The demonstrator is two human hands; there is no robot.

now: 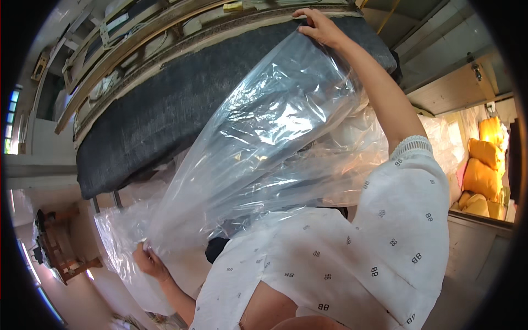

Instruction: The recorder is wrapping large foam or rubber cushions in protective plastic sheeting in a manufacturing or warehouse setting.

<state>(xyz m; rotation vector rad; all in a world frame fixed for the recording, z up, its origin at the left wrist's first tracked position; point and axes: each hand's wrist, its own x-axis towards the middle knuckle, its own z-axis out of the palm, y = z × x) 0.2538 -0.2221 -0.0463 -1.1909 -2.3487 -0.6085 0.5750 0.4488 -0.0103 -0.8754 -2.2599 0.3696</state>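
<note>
Right hand [319, 26] raised, fingers pinching the clear plastic bag [264, 143] at the top edge of a dark grey upholstered cushion [165, 110]. Left hand [147, 259] low, fingers closed on the bag's lower end.

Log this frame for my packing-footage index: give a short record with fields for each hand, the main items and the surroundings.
left hand: left hand grips the lower edge of the clear plastic sheet
right hand: right hand pinches the sheet's top edge against the upper end of the dark grey upholstered piece
sheet: crinkled, see-through, spread over part of the grey piece
grey piece: long, padded, with a wooden frame along its far side
clothing: white patterned garment
surroundings: yellow cushions stacked at right
</note>
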